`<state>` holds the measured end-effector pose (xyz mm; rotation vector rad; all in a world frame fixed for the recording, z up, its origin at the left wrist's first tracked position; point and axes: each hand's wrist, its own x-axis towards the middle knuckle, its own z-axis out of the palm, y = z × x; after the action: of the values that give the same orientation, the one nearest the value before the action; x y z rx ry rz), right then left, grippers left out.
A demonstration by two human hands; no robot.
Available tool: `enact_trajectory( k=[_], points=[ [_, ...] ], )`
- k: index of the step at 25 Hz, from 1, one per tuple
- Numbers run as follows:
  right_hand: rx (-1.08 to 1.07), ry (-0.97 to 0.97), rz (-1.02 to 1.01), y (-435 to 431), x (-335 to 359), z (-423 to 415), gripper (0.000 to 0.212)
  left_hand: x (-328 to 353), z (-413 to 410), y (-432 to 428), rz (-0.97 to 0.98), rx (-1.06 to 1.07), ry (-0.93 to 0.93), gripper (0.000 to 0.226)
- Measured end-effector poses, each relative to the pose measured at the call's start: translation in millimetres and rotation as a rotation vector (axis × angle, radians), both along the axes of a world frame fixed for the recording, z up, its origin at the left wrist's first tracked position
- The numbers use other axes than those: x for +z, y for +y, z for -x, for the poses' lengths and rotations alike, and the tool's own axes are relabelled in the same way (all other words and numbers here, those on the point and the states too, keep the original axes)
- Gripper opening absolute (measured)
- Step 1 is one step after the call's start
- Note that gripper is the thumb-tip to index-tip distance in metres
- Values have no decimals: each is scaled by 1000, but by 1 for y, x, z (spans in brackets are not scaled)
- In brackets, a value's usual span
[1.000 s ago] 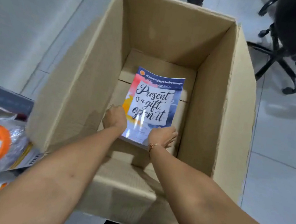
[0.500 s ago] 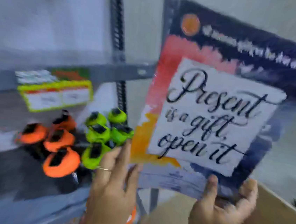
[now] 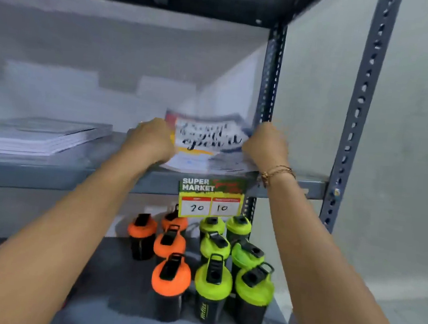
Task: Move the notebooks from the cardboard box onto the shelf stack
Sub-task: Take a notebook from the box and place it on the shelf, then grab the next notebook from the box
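Orange-lidded black shaker bottles (image 3: 170, 284) beside lime-green-lidded ones (image 3: 212, 285) on the lower tier, under a yellow-and-green "SUPER MARKET" price tag (image 3: 211, 199) (reads 20, 10).

The notebook (image 3: 206, 141) has gone from the box to the shelf (image 3: 116, 175), both hands gripping its sides.

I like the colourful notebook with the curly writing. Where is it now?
The colourful notebook with curly black writing is on the grey metal shelf, right side, between both hands, above the yellow price tag.
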<state>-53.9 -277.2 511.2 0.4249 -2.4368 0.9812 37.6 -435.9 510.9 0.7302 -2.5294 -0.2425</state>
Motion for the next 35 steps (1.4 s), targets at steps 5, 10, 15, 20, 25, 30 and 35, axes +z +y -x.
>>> enact_trajectory(
  k=[5,10,15,20,25,30,35],
  points=[
    [-100,240,-29,9,-28,-14,23,0,-4,16,253,173,-122,46],
    [-408,825,447,131,-176,-42,25,-107,11,159,535,-471,524,35],
    [-1112,-300,542,286,-470,-81,46,-359,51,353,87,-1214,-532,34],
    [-1469,-1309,718,335,-633,-167,70,-588,34,415,168,-1154,-1297,40],
    [-1437,-1265,765,337,-672,-182,64,-654,8,415,-21,-802,-1147,39],
    [-1615,-1067,792,335,-645,-173,48,-618,15,428,22,-732,-1075,29],
    [-1505,-581,863,327,-562,-140,39,-519,38,405,-80,-895,-717,23]
  ],
)
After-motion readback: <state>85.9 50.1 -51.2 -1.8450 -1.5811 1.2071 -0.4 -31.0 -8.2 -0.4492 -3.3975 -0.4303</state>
